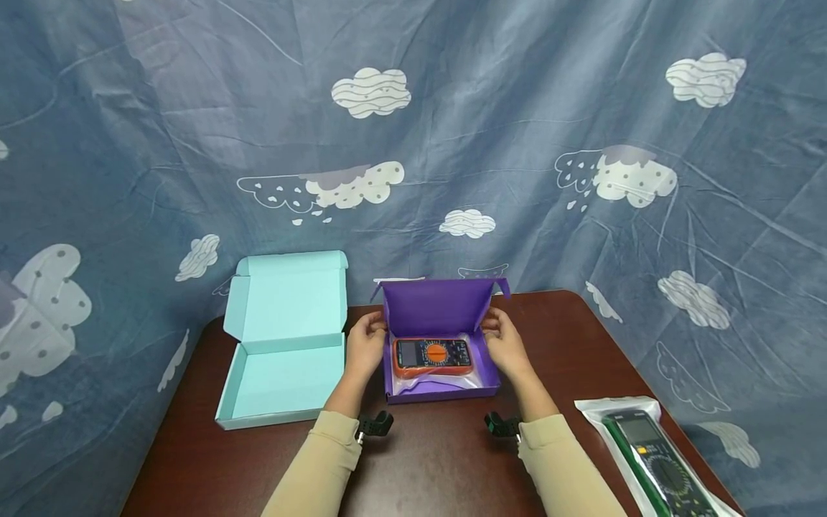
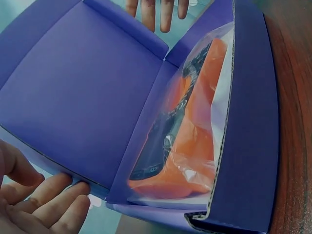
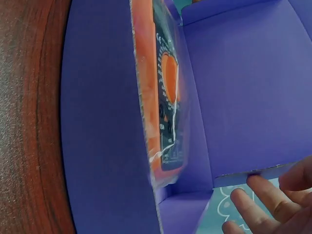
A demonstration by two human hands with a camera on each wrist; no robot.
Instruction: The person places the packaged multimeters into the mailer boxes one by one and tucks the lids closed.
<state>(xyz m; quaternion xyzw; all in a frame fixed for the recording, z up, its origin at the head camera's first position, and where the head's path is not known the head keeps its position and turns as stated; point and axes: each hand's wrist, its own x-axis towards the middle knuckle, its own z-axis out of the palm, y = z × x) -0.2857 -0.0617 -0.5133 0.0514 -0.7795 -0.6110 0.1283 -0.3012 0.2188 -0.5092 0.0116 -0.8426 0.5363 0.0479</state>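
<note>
While both of my hands sit at the purple box (image 1: 442, 337), I count two boxes and two multimeters on the dark wooden surface (image 1: 426, 459). My left hand (image 1: 365, 345) holds the box's side at 9 o'clock, fingers curled round the edge of the raised lid; my right hand (image 1: 505, 343) holds the opposite side at 3 o'clock, fingers curled against the lid's edge likewise. That box is flat corrugated cardboard, rectangular, its lid standing upright at the back, and it lies at the centre of the surface. Inside it lies one orange multimeter (image 1: 432, 357) with a dark face, wrapped in a clear glossy plastic bag that shows crinkled in the wrist views. At 9 o'clock from it, just beside my left hand, lies one pale teal box (image 1: 284, 345) of the same folding shape, its lid open, with nothing inside that I can see. At 4 o'clock, near the surface's corner, a second multimeter (image 1: 659, 467), green-edged, lies sealed in a white-bordered plastic pouch. Behind hangs blue cloth printed with clouds.
</note>
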